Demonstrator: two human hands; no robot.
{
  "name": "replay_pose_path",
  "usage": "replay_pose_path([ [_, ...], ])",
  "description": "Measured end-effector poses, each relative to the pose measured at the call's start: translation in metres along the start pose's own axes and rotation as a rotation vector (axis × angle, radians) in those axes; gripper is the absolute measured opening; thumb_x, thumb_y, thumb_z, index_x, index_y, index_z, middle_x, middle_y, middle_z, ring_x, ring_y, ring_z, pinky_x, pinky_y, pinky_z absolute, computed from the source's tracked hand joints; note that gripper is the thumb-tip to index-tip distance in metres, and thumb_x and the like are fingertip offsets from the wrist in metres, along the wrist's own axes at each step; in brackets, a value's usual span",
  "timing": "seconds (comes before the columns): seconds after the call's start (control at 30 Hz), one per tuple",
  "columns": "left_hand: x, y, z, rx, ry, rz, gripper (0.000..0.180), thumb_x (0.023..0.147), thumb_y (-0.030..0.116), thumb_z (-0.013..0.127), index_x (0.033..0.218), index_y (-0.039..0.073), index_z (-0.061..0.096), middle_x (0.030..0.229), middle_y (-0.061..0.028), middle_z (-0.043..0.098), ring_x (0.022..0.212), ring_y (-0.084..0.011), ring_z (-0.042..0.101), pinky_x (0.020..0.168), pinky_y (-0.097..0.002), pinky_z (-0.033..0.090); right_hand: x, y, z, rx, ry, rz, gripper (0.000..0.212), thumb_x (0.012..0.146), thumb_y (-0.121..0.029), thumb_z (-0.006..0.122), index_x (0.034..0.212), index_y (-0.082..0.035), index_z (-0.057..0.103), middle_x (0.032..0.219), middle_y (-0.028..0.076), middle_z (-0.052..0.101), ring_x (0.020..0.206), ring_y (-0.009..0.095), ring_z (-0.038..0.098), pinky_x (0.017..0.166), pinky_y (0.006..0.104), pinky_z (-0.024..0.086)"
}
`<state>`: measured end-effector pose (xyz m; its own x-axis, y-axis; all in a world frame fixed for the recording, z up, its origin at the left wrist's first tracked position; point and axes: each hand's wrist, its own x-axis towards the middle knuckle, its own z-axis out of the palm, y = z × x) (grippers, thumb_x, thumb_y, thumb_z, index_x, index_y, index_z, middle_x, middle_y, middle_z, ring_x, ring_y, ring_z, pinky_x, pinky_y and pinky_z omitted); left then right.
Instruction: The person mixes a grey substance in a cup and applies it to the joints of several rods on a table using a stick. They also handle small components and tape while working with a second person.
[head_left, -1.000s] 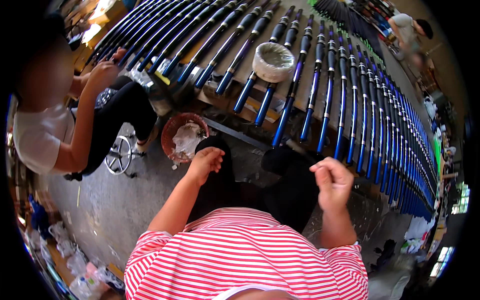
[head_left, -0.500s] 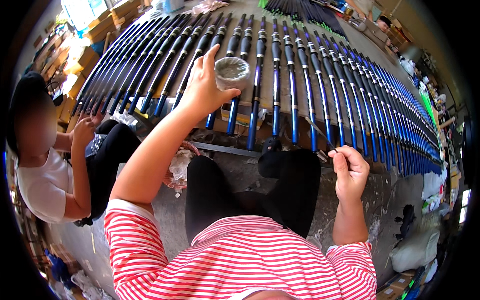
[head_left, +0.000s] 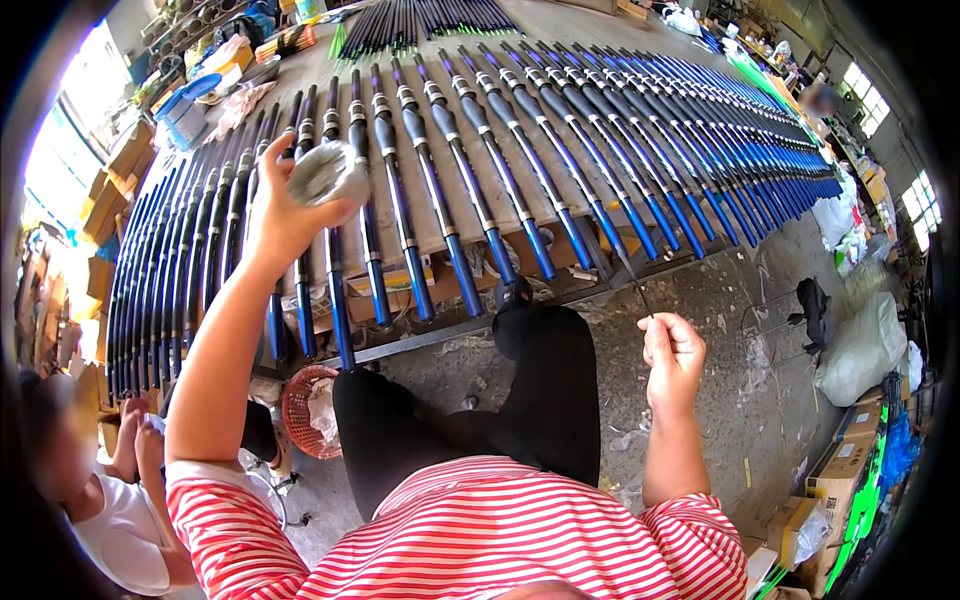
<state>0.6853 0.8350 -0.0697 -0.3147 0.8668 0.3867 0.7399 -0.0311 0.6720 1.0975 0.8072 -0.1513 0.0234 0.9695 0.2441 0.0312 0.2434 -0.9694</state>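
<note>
My left hand [head_left: 277, 222] is closed round a small clear cup [head_left: 330, 176] with a cloudy, greyish inside. I hold it above the handles of the fishing rods [head_left: 474, 112], whose blue butt ends point toward me over the table's near edge. Lower and to the right, my right hand [head_left: 674, 362] pinches a thin dark stick-like tool [head_left: 628, 266] between thumb and fingers. Its flattened far end points up and left toward the rod butts. Whether that tip touches a rod I cannot tell.
A seated person in a white shirt [head_left: 118, 530] is at the lower left. Beside my knee stands a red basket [head_left: 297, 412]. More rods [head_left: 425, 25] and a blue-white bucket [head_left: 182, 118] are at the far side. Cartons [head_left: 845, 465] and a white sack [head_left: 862, 350] sit to the right.
The whole view has turned, with the rods and far items shifting left and down. My left hand with the cup is farther left in the picture; my right hand is slightly lower.
</note>
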Motion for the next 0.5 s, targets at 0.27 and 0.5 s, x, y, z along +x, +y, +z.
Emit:
replay_pose_path([
  [0.27, 0.048, 0.091, 0.138, -0.152, -0.256, 0.155, 0.093, 0.054, 0.025, 0.077, 0.127, -0.001, 0.025, 0.112, -0.0224, 0.047, 0.105, -0.0287, 0.049, 0.091, -0.0353, 0.040, 0.002, 0.021, -0.027, -0.038, 0.127, 0.024, 0.015, 0.085, -0.012, 0.057, 0.083, 0.002, 0.060, 0.060, -0.004, 0.049, 0.051, 0.002, 0.038, 0.046, 0.0170, 0.029],
  [0.5, 0.054, 0.089, 0.176, -0.042, -0.336, 0.177, 0.093, 0.054, 0.022, 0.077, 0.129, 0.008, 0.023, 0.113, -0.0194, 0.046, 0.110, -0.0310, 0.045, 0.094, -0.0372, 0.036, 0.008, 0.028, -0.040, -0.090, 0.160, 0.019, 0.016, 0.086, -0.014, 0.057, 0.085, 0.002, 0.060, 0.060, -0.003, 0.050, 0.050, 0.002, 0.038, 0.046, 0.0169, 0.029],
])
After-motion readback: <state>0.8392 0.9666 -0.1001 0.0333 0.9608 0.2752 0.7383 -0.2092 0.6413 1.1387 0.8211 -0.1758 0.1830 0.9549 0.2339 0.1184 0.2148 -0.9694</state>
